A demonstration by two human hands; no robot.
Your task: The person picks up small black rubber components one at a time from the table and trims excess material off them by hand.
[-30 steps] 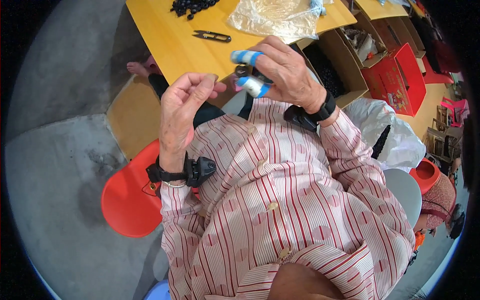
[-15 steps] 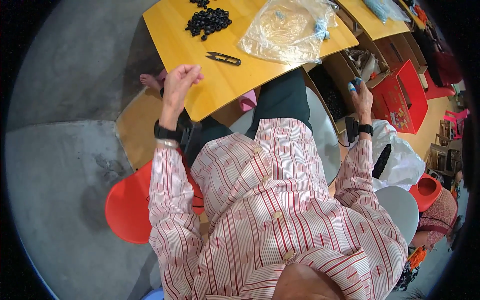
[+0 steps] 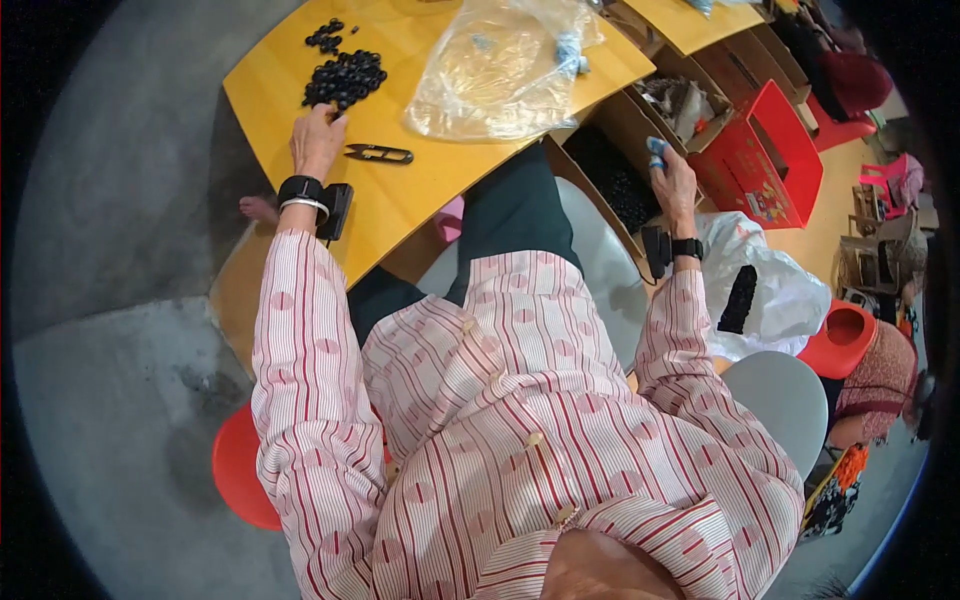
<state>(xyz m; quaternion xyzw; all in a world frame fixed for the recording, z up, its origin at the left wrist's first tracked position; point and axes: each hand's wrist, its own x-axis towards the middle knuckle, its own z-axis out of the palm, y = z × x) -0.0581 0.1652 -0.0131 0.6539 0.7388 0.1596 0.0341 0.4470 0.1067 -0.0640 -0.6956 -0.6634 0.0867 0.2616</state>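
Note:
My left hand (image 3: 318,142) reaches over the yellow table. Its fingertips meet the near edge of a pile of small black rings (image 3: 345,78), with thumb and fingers a little apart and nothing visible between them. Beside it lies a pair of black thread snips (image 3: 379,154). My right hand (image 3: 674,185) hangs off the table's right side, next to an open cardboard box of small black pieces (image 3: 612,175). Blue-and-white wraps cover some of its fingertips. Its thumb and finger look slightly apart, and no object shows in them.
A clear plastic bag (image 3: 495,75) lies on the yellow table (image 3: 400,215). At right stand a red box (image 3: 765,160), a cardboard box holding plastic bags (image 3: 690,105) and a white sack (image 3: 765,290). Another person (image 3: 880,380) is at the far right.
My left hand has moved forward from the table's near edge to the black rings. Beside the box, a dark bit that was at my right fingertips no longer shows. The view has shifted.

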